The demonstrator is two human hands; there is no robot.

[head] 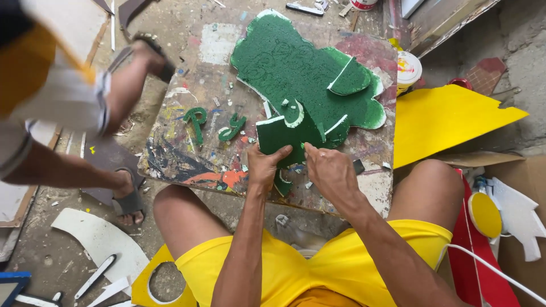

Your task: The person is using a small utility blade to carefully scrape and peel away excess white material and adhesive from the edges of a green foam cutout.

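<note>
Presently, the moment was recorded as follows.
Landmark: a paint-smeared bench [187, 165] was seen between the person's knees, and all places below are given relative to it.
Left hand: the left hand [264, 167] was held at the near edge of the bench, its fingers closed on the lower edge of a green foam piece [281, 136].
Right hand: the right hand [330, 170] was placed just beside the left at the same near edge, its fingers curled and pinched against the right side of the green foam piece.
Green foam piece: it was found near the middle of the bench towards its near edge, white along its cut sides, and touching a large green foam sheet [296, 68].
Large green foam sheet: it was spread flat over the far right part of the bench, with lettering carved into it.
Cut letters: two green foam letters [196, 119] were laid on the left half of the bench, well apart from the hands.
Scraps: small foam crumbs were scattered over the bench top around the hands.
Yellow board [443, 116]: it was propped just beyond the right edge of the bench.
Paint tub [408, 69]: it was set at the far right corner of the bench.
Other person: another person's sandalled feet [129, 200] were seen on the floor left of the bench.
</note>
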